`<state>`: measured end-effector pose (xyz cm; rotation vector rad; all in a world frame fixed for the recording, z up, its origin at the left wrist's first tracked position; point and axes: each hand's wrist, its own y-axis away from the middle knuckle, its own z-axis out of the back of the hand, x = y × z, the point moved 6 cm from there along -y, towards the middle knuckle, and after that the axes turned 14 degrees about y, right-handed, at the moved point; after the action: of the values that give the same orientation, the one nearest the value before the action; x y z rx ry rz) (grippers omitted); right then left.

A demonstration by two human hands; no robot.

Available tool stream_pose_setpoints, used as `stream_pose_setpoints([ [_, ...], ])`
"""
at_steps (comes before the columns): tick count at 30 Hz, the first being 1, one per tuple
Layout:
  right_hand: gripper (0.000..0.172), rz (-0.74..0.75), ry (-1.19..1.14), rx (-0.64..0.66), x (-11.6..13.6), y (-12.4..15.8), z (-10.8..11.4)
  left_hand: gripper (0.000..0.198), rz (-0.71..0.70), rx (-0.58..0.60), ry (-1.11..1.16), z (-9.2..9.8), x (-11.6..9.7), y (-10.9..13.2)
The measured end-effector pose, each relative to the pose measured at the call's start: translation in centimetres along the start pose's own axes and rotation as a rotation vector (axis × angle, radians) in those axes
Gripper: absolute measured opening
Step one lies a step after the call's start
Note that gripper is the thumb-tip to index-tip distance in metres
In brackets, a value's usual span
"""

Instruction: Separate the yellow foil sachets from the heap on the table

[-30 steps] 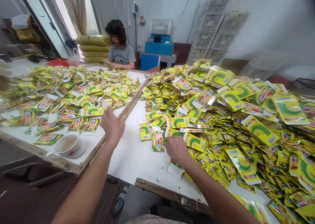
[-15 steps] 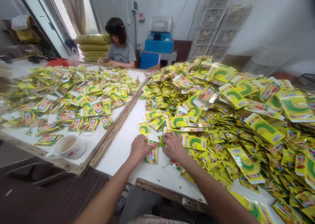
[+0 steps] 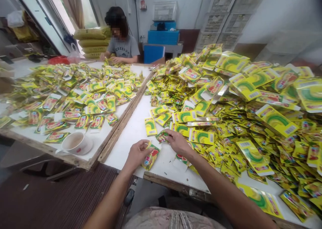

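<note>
My left hand (image 3: pixel 138 154) grips a yellow, red-printed cardboard carton (image 3: pixel 152 157). My right hand (image 3: pixel 179 142) pinches a small, shiny green-and-yellow sachet (image 3: pixel 161 137) over the white tabletop (image 3: pixel 125 142).

1. Bright over the white tabletop (image 3: pixel 123 141), under cool, diffuse light; brightest at upper left, in the opening beside the curtain (image 3: pixel 71 7);
2. Dim beneath table height; sunk into dark shade across the floor (image 3: pixel 80 188);
3. Flecked with pale glare on the glossy packets (image 3: pixel 275 125);
4. Fairly clear mid-frame; soft and smeared toward the left edge;
5. Stretched and slanted at the sides, notably on the crates (image 3: pixel 223 1); darkened in the top right corner;
6. Pixelated over the face of the person opposite (image 3: pixel 123 49)
</note>
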<state>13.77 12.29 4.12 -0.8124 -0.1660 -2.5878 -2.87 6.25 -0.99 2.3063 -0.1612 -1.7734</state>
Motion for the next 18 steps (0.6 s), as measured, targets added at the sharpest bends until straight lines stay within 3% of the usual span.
stream_pose_setpoints([
  [8,0.021,-0.067,-0.024,-0.045,-0.7,1.5,0.3,0.037,-0.032,0.088,-0.084,-1.2,0.0,0.0],
  [13,0.024,-0.096,-0.287,0.016,-0.9,1.0,0.2,0.037,-0.233,-0.122,-0.351,-1.0,-3.0,0.3],
  [16,0.020,-0.014,-0.214,0.033,0.9,1.1,0.8,0.028,-0.134,0.016,-0.101,-3.1,-3.7,0.2],
  [18,0.020,0.067,-0.048,-0.104,2.4,1.6,1.7,0.031,0.029,0.074,0.153,-4.3,-3.2,0.0],
])
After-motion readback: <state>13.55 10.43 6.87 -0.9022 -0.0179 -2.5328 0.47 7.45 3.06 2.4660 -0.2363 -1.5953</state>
